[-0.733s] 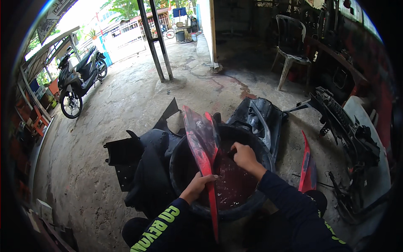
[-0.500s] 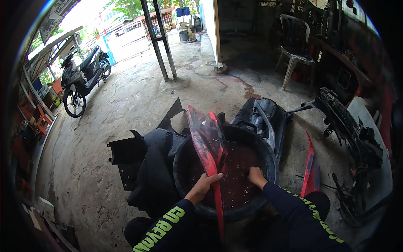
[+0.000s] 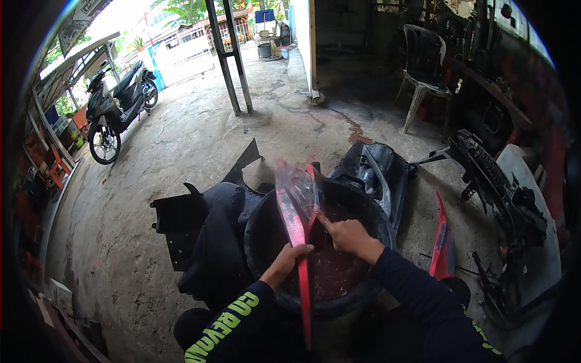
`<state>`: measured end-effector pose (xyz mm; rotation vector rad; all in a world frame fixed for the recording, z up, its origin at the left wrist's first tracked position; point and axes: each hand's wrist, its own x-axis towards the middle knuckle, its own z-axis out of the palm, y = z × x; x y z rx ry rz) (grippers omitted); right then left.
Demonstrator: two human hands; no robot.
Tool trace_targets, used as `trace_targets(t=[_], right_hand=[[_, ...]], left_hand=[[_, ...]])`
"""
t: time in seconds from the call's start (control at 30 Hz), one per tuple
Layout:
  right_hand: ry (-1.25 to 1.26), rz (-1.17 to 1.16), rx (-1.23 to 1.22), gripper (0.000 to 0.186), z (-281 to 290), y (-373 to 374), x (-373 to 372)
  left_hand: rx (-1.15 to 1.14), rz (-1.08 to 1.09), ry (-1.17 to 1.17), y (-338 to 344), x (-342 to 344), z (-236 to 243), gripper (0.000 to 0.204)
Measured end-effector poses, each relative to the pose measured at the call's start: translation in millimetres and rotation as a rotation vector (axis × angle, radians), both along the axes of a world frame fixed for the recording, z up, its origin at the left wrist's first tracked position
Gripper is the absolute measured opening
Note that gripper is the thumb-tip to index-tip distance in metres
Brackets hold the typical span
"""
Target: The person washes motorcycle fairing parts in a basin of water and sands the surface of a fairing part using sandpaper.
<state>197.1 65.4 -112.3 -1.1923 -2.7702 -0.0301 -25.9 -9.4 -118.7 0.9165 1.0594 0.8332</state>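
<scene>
My left hand point(image 3: 287, 257) is closed round the narrow red lower part of a long plastic panel point(image 3: 289, 219), held upright and slanted over a black tub point(image 3: 382, 222) of murky reddish-brown water point(image 3: 330, 278). The panel's wide upper end is streaked grey, wet and blurred. My right hand point(image 3: 348, 236) is at the panel's right edge, below that wide end, with its fingertips at the surface and the other fingers curled; whatever it holds, if anything, is hidden.
Black fairing pieces point(image 3: 215, 236) lie left of the tub, a dark molded panel point(image 3: 369, 172) behind it. A red panel point(image 3: 443, 248) and black frame parts point(image 3: 514, 206) stand right. A scooter point(image 3: 118, 115), steel post point(image 3: 230, 66) and plastic chair point(image 3: 423, 78) are farther back.
My right hand dipped low into the tub half a second ago and has risen leftward to the panel's edge. The panel, in my left hand, stays over the tub, its upper end now blurred.
</scene>
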Motion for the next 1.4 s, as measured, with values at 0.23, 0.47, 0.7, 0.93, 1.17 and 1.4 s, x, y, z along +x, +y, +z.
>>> trace_targets(t=[0.23,0.47,0.7,0.93,1.17,1.4], right_hand=[[0.014,0.012,0.114,0.088,0.1,-14.8,12.8],[0.052,0.048,0.151,0.086,11.8,-18.1,23.1],[0.027,0.092,0.046,0.085,10.0,-27.7,20.8],[0.098,0.056,0.109,0.083,38.9,-14.8,18.1],[0.087,0.001,0.133,0.087,37.8,-21.9,1.1],[0.049,0.059,0.115,0.081,42.1,-30.7,-2.7]], left_hand=[[0.068,0.023,-0.11,4.8,2.7,20.3,0.017],[0.08,-0.003,-0.128,7.5,4.9,18.7,0.02],[0.073,0.07,-0.119,9.4,-2.4,24.3,0.022],[0.011,0.064,-0.189,2.4,-10.8,35.1,0.026],[0.074,0.026,-0.204,6.4,-14.8,43.9,0.025],[0.055,0.065,-0.172,1.0,-8.8,57.7,0.022]])
